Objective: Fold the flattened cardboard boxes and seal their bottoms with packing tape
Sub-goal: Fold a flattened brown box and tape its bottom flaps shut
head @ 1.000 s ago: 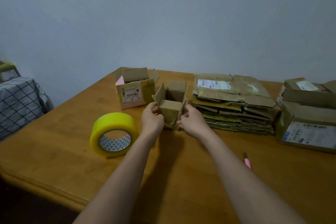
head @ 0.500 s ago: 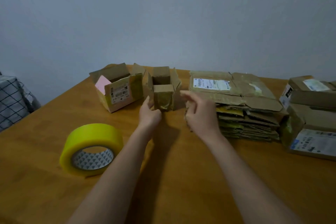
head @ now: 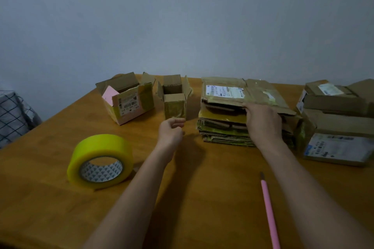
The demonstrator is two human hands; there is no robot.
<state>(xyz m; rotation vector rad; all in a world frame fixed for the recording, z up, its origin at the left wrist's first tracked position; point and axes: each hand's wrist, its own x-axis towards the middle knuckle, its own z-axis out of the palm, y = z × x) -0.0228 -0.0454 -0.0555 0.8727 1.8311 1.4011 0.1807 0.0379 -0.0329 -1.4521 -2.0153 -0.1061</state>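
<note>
We have one view, from a camera worn on the head, looking forward and down across the bench (head: 212,198) toward the wall (head: 182,16) at 12 o'clock. It sits close: both forearms run in from 6 o'clock, and the wide lens bends the bench edges.
</note>
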